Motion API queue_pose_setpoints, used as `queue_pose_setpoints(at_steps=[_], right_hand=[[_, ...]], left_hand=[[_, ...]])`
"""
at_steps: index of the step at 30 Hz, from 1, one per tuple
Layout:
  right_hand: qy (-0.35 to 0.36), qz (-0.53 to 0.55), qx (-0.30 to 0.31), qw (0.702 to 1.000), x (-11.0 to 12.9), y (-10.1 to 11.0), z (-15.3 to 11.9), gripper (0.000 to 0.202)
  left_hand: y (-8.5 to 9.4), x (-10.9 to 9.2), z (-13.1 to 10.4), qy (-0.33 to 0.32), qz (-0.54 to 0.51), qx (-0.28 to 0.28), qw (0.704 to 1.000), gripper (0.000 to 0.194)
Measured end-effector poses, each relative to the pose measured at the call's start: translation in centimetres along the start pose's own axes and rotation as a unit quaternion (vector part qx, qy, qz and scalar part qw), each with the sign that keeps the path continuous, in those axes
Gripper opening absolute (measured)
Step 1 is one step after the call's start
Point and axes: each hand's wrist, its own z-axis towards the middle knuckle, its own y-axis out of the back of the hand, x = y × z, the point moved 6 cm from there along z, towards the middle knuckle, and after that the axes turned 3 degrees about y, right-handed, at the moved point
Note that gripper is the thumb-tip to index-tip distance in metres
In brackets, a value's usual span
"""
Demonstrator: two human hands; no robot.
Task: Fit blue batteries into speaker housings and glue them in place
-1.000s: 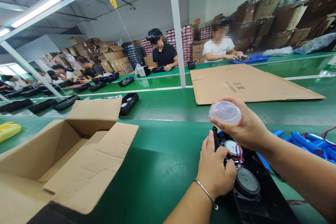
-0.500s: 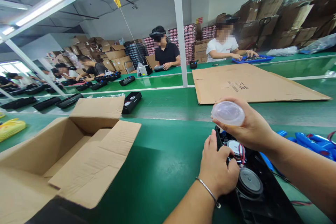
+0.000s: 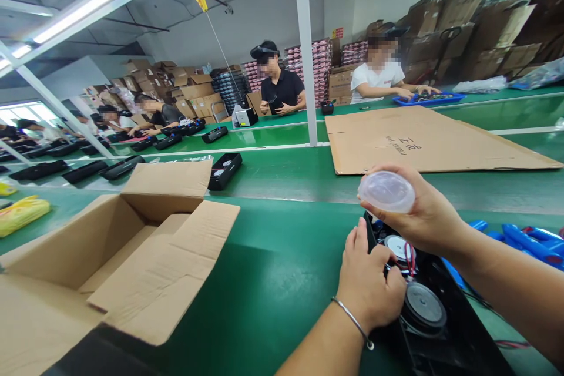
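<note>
My right hand [image 3: 425, 205] is closed round a translucent plastic bottle [image 3: 386, 192], whose round base faces me. It is held tilted over the far end of a black speaker housing [image 3: 473, 329]; the bottle's other end is hidden. Gripping the housing's left wall, my left hand [image 3: 370, 282] has fingers outside and the thumb toward the inside. Two round speakers sit in the housing: the near speaker [image 3: 425, 304] shows plainly, while the far speaker [image 3: 400, 248] has red and black wires beside it.
On the left stands an open cardboard box [image 3: 150, 270]. A flat cardboard sheet [image 3: 432, 141] lies ahead. Blue cylindrical parts with wires [image 3: 529, 244] are at right. Another housing [image 3: 225, 171] rests beyond the box. Co-workers sit across the green bench [image 3: 273, 288].
Both hands, the bottle and the housing hold almost the same pose, with the whole view shifted slightly. Across the bench, the person in black has raised a dark object.
</note>
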Motion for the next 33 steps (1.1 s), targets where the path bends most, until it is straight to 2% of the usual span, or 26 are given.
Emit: queue_pose_setpoints(at_steps=[12,24,33], right_hand=[[-0.024,0.013,-0.009,1.000,0.0,0.3,-0.6,0.041],[-0.060,0.036,-0.072,0.995,-1.4,2.2,-1.9,0.051],[-0.062,0.070,-0.111,0.989,-1.9,3.2,-2.2,0.046]], left_hand=[[-0.2,0.2,0.2,0.005,0.008,0.005,1.000,0.025],[-0.4,0.8,0.3,0.017,0.007,0.020,1.000,0.028],[-0.5,1.0,0.2,0.011,0.003,0.008,1.000,0.025]])
